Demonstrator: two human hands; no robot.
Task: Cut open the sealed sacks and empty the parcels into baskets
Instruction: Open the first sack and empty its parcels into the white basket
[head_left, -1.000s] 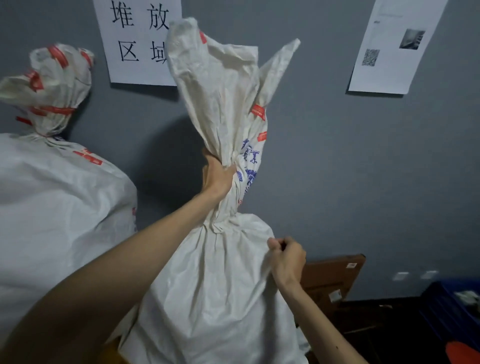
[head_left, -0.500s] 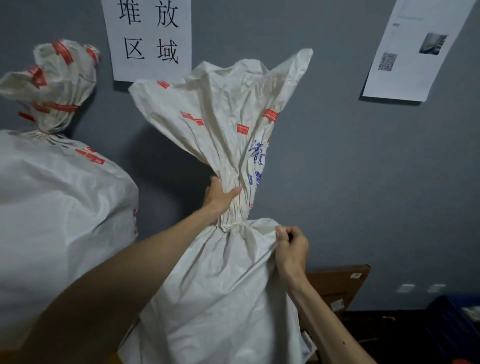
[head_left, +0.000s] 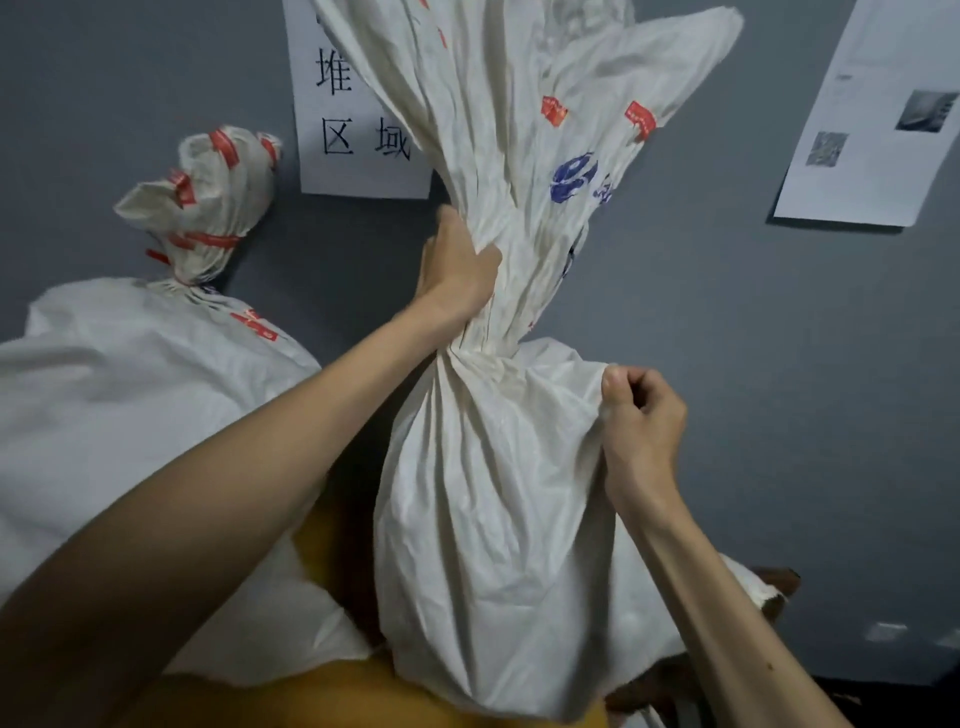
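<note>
Your crumpled white woven sack stands upright before the grey wall, with a second tied white sack to its left. Your left hand grips its bunched neck; your right hand pinches the fabric at its shoulder with curled fingers.

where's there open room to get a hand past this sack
Free right of the held sack, against the grey wall below the printed sheet. Narrower gap between it and the tied sack, crossed by the left arm. Low down the sacks crowd together.
</note>
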